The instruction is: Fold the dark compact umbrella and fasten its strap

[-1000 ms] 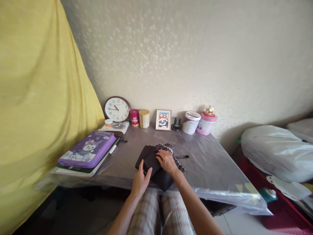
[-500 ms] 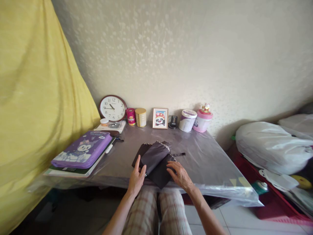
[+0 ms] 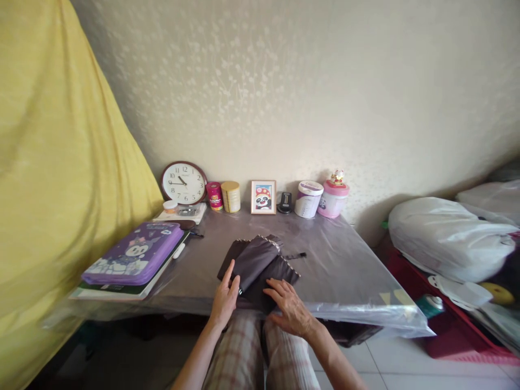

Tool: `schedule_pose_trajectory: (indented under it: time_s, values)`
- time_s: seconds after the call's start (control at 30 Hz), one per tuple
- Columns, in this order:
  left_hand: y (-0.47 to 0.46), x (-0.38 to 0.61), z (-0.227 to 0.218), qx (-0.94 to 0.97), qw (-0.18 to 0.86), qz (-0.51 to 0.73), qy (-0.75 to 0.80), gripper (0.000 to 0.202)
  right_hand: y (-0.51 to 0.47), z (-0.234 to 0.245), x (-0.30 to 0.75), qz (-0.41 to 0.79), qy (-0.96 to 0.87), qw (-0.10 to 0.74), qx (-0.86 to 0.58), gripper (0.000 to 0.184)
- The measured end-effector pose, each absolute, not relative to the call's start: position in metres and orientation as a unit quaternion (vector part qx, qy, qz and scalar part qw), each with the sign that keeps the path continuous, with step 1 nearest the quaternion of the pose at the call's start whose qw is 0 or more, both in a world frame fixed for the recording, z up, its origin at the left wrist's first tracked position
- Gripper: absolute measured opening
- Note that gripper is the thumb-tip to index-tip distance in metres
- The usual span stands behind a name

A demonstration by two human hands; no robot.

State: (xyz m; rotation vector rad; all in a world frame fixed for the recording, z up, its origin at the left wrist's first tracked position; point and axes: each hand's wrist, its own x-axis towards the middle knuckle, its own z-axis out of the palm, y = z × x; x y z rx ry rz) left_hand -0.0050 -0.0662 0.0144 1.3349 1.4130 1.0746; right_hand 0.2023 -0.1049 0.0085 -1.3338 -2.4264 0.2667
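A dark folding umbrella (image 3: 257, 264) with checkered trim lies loosely folded at the table's near edge, its panels fanned out. Its black strap (image 3: 296, 255) points to the right across the table. My left hand (image 3: 225, 297) grips the umbrella at its near left side, thumb and forefinger showing on top and the other fingers mostly hidden. A small shiny piece (image 3: 240, 291) shows beside that thumb. My right hand (image 3: 289, 304) lies with fingers stretched over the right-hand panel, pressing on the cloth without grasping it.
Plastic film covers the table (image 3: 337, 271). A purple case (image 3: 136, 253) rests on books at the left. Along the wall stand a clock (image 3: 184, 183), tins (image 3: 231, 196), a framed panda picture (image 3: 263, 197) and tubs (image 3: 309, 199). White bags (image 3: 447, 238) fill the right side.
My right hand has slid left and nearer over the umbrella's right panel, uncovering more of its checkered edge. My left hand keeps its place on the umbrella. The view has shifted slightly.
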Motion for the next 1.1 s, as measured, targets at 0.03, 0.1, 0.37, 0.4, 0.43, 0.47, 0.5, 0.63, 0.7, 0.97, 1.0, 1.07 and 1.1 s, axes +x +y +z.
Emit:
schedule_pose_trajectory:
  time_s: [0.03, 0.1, 0.37, 0.4, 0.43, 0.47, 0.5, 0.63, 0.7, 0.97, 1.0, 1.07, 1.1]
  values:
    - [-0.066, -0.005, 0.014, 0.54, 0.443, 0.43, 0.572, 0.064, -0.104, 0.009, 0.202, 0.087, -0.855, 0.188, -0.476, 0.053]
    - [-0.066, -0.005, 0.013, 0.543, 0.442, 0.422, 0.576, 0.062, -0.103, 0.011, 0.201, 0.079, -0.85, 0.21, -0.477, 0.05]
    - [-0.065, -0.007, 0.01, 0.561, 0.442, 0.409, 0.568, 0.057, -0.098, 0.02, 0.209, 0.056, -0.841, 0.263, -0.47, 0.037]
    - [-0.065, -0.007, 0.009, 0.562, 0.442, 0.41, 0.567, 0.058, -0.098, 0.019, 0.211, 0.046, -0.838, 0.263, -0.476, 0.037]
    - [-0.065, -0.007, 0.009, 0.562, 0.442, 0.41, 0.566, 0.058, -0.097, 0.019, 0.213, 0.035, -0.835, 0.261, -0.482, 0.037]
    - [-0.065, -0.007, 0.009, 0.562, 0.442, 0.411, 0.566, 0.058, -0.097, 0.019, 0.214, 0.023, -0.832, 0.26, -0.489, 0.037]
    - [-0.064, -0.007, 0.009, 0.561, 0.444, 0.41, 0.566, 0.059, -0.097, 0.019, 0.216, 0.013, -0.829, 0.258, -0.496, 0.036]
    - [-0.064, -0.007, 0.009, 0.558, 0.448, 0.409, 0.567, 0.058, -0.097, 0.022, 0.219, -0.012, -0.814, 0.256, -0.521, 0.028]
    - [-0.064, -0.008, 0.009, 0.564, 0.441, 0.41, 0.565, 0.056, -0.096, 0.023, 0.22, -0.003, -0.801, 0.264, -0.537, 0.025]
    - [-0.064, -0.008, 0.01, 0.579, 0.414, 0.418, 0.565, 0.056, -0.074, 0.037, 0.208, 0.09, -0.748, 0.367, -0.546, 0.019]
    - [-0.065, -0.008, 0.011, 0.578, 0.412, 0.416, 0.569, 0.055, -0.069, 0.04, 0.205, 0.089, -0.748, 0.378, -0.538, 0.018]
    - [-0.066, -0.007, 0.015, 0.575, 0.41, 0.412, 0.575, 0.055, -0.058, 0.045, 0.198, 0.086, -0.75, 0.392, -0.526, 0.016]
    - [-0.066, -0.007, 0.016, 0.575, 0.41, 0.41, 0.577, 0.055, -0.052, 0.048, 0.194, 0.087, -0.751, 0.395, -0.522, 0.016]
